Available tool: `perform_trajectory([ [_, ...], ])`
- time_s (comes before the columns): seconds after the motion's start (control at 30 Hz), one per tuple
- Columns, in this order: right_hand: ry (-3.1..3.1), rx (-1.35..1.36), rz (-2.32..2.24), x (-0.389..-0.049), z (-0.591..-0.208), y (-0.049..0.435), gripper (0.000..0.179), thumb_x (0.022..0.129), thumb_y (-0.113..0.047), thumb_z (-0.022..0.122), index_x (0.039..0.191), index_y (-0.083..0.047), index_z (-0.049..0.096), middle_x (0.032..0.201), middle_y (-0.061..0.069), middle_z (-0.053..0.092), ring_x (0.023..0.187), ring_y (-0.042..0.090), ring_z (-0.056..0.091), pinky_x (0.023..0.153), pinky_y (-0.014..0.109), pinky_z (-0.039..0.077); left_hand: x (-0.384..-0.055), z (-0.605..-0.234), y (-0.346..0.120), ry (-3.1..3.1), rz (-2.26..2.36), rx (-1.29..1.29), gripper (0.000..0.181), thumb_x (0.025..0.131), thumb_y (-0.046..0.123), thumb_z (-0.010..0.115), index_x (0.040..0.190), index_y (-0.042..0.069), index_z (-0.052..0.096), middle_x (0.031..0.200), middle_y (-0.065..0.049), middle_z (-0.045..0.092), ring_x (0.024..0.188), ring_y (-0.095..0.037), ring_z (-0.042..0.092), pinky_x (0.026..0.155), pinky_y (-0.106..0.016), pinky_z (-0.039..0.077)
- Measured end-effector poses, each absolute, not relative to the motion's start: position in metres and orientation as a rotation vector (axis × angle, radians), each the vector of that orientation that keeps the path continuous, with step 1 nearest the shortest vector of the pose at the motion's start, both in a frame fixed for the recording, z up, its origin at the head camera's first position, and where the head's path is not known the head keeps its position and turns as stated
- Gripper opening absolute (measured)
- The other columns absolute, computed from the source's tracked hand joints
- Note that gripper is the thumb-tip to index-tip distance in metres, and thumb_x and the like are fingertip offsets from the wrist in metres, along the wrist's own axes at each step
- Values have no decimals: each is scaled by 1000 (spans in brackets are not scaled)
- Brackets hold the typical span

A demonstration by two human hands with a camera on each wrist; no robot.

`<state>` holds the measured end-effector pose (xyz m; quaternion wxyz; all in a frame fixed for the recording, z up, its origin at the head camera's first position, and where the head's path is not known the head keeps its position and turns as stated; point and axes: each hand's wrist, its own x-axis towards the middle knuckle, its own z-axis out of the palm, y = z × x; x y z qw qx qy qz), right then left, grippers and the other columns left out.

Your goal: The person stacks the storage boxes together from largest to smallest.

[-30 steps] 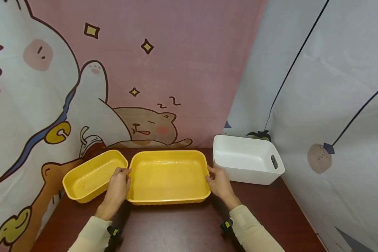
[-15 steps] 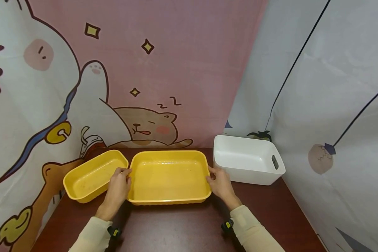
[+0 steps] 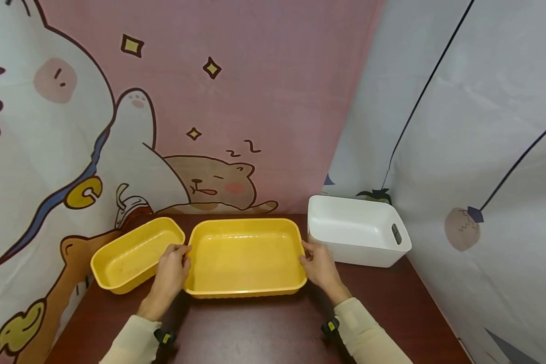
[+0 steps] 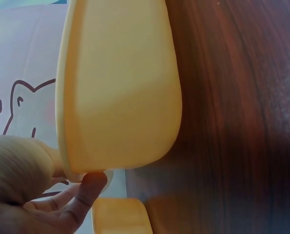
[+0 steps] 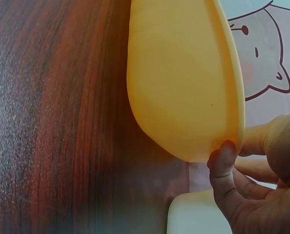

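Observation:
A wide, shallow yellow plastic tray (image 3: 245, 293) lies between my two hands in the middle of the head view. My left hand (image 3: 170, 268) pinches its left rim, thumb and fingers on either side of the edge. On the opposite short side, my right hand (image 3: 319, 265) grips the rim the same way. In the left wrist view the tray's outer wall (image 4: 120, 87) fills the centre, with a finger hooked under the lip. The right wrist view shows the other end of the tray (image 5: 183, 83) and a fingertip pressed below its lip.
To the left, a smaller yellow bin (image 3: 132, 253) sits at a slant beside my left hand. A white bin (image 3: 355, 247) with a handle slot stands at the right. Beneath them is a dark reddish-brown table (image 3: 250, 333), backed by a cartoon-printed cloth (image 3: 273, 101).
The tray has shifted very slightly towards me and to the right, with both hands still on its rim. The smaller yellow bin and the white bin stay in place.

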<state>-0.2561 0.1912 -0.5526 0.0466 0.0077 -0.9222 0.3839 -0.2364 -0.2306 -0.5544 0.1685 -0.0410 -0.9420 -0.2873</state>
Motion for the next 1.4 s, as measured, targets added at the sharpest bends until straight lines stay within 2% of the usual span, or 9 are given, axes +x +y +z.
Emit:
perform_trajectory([
  [0.3,-2827,30,1166,-257,-553,194,55,106,-5,83,158,3,68,145,24,81,103,24,79,86,38,73,-234,-550,-229,-2703,-836,-95,34,103,-6,79,136,-12,79,125,-35,76,112,-49,77,98,-62,67],
  [0.47,-2836,18,1158,-255,-553,194,55,106,-6,83,159,2,68,145,24,81,104,24,79,87,38,73,-233,-549,-228,-2702,-845,-78,33,102,-6,80,135,-11,80,123,-33,77,104,-44,77,91,-57,67],
  [0.67,-2831,28,1160,-252,-552,196,55,106,-5,83,158,3,69,145,24,81,104,25,79,88,40,73,-232,-549,-228,-2691,-841,-77,32,100,-5,84,132,-9,82,112,-28,79,92,-36,73,82,-49,65],
  [0.97,-2822,29,1173,-250,-552,199,54,105,-3,83,158,3,69,144,24,81,102,24,81,85,37,73,-231,-552,-228,-2692,-863,-82,32,100,-4,84,132,-9,82,116,-28,80,97,-38,76,89,-55,67],
  [1.4,-2807,40,1176,-246,-553,203,53,105,-2,82,156,5,69,142,25,81,103,27,83,82,36,73,-229,-551,-225,-2703,-900,-75,32,100,-4,85,131,-7,83,122,-28,83,101,-38,78,92,-56,68],
])
